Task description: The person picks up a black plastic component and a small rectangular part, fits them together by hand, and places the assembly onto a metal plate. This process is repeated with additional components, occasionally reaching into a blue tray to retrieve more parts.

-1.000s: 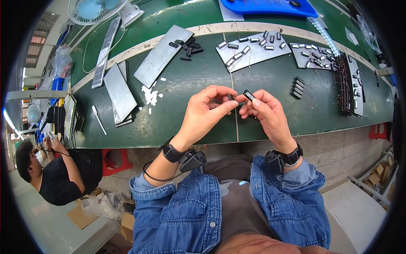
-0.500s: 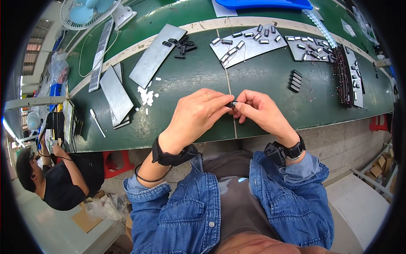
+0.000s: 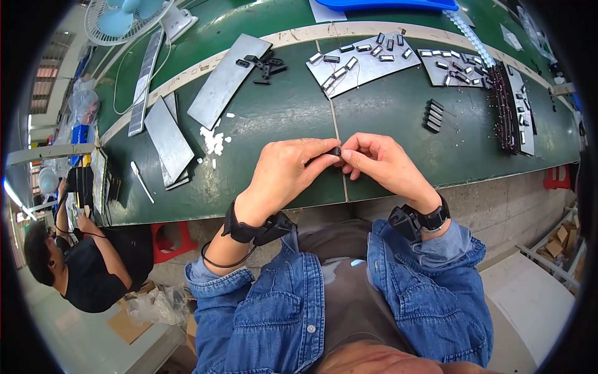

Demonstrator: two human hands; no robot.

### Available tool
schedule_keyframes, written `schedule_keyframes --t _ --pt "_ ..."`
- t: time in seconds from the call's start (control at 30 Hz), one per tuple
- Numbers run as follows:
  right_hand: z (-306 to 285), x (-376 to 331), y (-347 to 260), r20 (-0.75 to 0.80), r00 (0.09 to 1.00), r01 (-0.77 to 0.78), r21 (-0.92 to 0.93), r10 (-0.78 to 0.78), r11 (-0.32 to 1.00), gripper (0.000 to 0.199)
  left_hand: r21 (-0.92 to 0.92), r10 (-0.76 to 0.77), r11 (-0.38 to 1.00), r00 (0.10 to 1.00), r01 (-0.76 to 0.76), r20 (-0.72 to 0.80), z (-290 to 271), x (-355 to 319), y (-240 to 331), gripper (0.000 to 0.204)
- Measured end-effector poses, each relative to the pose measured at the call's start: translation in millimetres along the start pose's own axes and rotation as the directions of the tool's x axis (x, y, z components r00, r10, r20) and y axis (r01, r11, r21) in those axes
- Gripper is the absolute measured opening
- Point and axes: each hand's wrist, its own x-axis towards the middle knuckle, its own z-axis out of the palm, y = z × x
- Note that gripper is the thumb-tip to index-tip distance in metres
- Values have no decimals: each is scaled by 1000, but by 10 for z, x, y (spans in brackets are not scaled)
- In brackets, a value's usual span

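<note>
Between my two hands, above the near part of the green table [image 3: 268, 124], is a small black part [image 3: 334, 151]. My left hand [image 3: 283, 168] pinches it between thumb and fingers. The fingertips of my right hand [image 3: 381, 159] are closed at its right end. My fingers cover most of the part, so its exact kind does not show. Small white pieces [image 3: 215, 142] lie scattered to the left of my left hand. A neat row of small black parts [image 3: 434, 116] stands beyond my right hand, with thin wires beside it.
Grey plates [image 3: 227, 81] lie at the left, one with a pile of black parts [image 3: 266, 67]. Farther right, a plate [image 3: 367, 65] bears several small black-and-white parts. A white tool [image 3: 142, 182], a fan [image 3: 128, 19] and a blue tray [image 3: 389, 5] are also there. Another person [image 3: 93, 268] works at left.
The black part has turned slightly between my fingertips. Both hands stay in nearly the same place, and the whole view has shifted a little.
</note>
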Motion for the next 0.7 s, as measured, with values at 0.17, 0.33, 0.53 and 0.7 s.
schedule_keyframes --t 0.17,0.33,0.53,0.7 --pt "22 -3 -14 -8 1000 2 -15 -3 1000 21 -92 -122 987 989 129 78 -33 18 4 26" --pt "36 -19 -34 -34 999 -3 -30 2 1000 21 -100 -184 976 977 195 112 -45 24 56 27" --pt "63 -9 14 -65 998 8 -48 -11 999 20 13 -182 983 983 181 29 10 -22 136 24" --pt "99 -15 0 -104 995 -2 -68 -5 998 19 71 -189 979 982 189 -16 18 -53 219 21"
